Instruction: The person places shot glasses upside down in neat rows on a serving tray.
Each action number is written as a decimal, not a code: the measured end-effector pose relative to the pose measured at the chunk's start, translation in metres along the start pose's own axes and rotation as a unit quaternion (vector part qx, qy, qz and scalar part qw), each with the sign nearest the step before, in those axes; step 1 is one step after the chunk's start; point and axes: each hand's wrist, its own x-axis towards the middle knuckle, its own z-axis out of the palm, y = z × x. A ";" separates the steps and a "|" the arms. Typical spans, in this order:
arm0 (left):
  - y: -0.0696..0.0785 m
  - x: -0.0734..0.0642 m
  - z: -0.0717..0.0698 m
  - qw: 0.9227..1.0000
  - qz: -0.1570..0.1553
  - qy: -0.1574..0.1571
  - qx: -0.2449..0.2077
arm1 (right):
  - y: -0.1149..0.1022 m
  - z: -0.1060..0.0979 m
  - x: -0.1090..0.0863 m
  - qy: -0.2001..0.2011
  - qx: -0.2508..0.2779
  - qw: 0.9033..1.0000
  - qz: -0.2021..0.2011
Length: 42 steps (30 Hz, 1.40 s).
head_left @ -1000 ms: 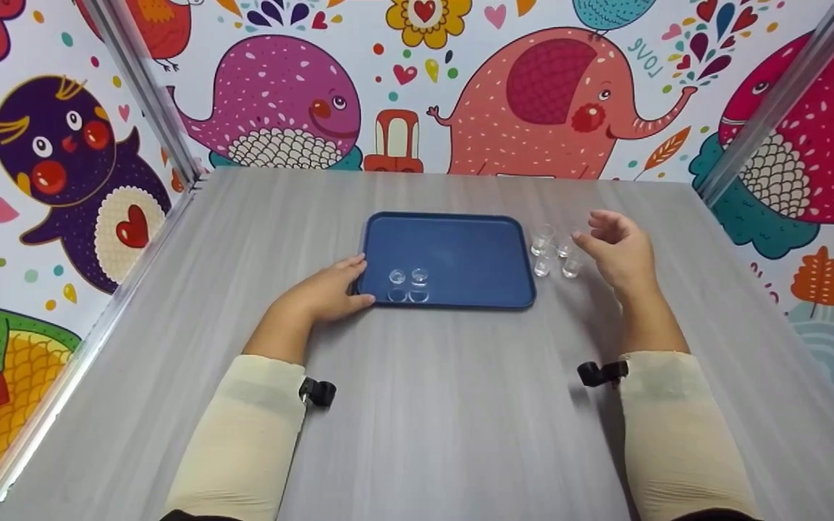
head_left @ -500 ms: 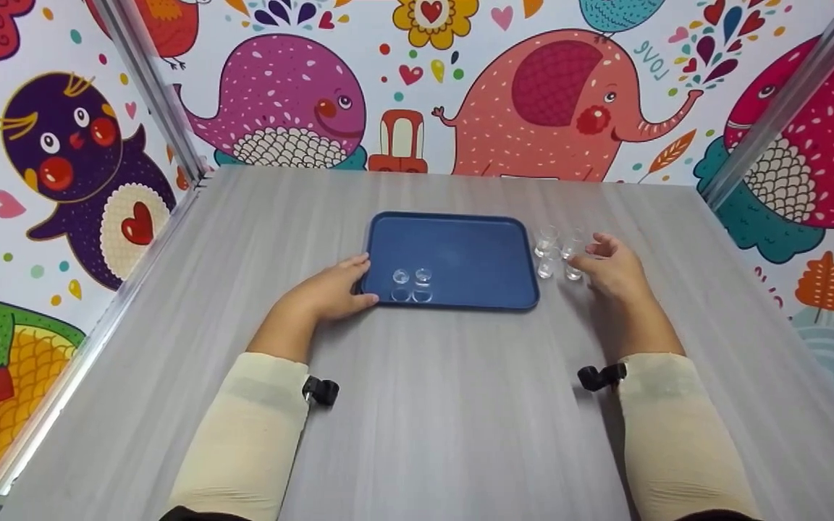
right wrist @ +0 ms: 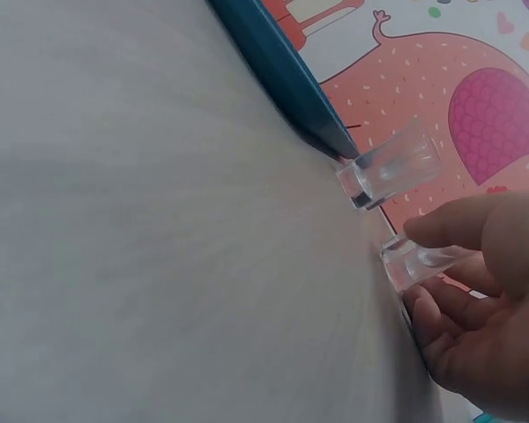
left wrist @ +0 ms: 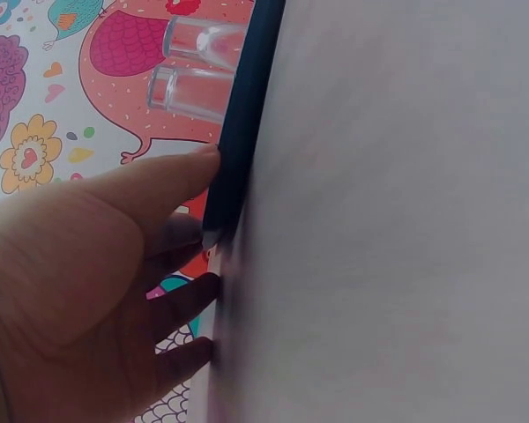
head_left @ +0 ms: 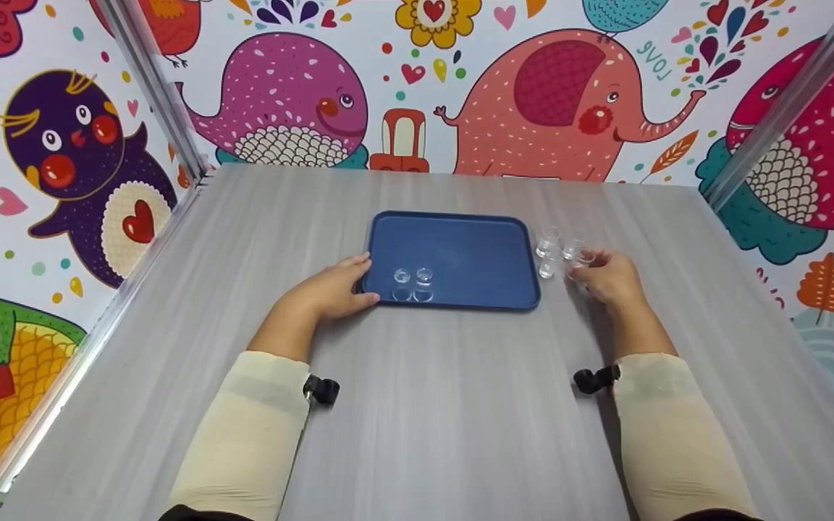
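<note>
Blue tray point(head_left: 460, 253) lies mid-table point(head_left: 417, 405), two small clear cups point(head_left: 413, 276) standing at its near left corner. Left hand point(head_left: 330, 289) rests against tray's left edge, fingers straight and relaxed. Right hand point(head_left: 609, 276) pinches one clear cup point(right wrist: 414, 260) in the cluster point(head_left: 560, 250) standing just right of tray.

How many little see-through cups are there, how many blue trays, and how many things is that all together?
Little clear cups on the blue tray: 4
Little clear cups on the table beside the tray: 4, one of them pinched by the right hand
Blue tray: 1
Total: 9 things
</note>
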 end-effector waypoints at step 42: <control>0.001 0.000 0.000 1.000 0.007 0.004 0.001 | -0.056 -0.002 -0.030 0.053 0.081 0.995 -0.035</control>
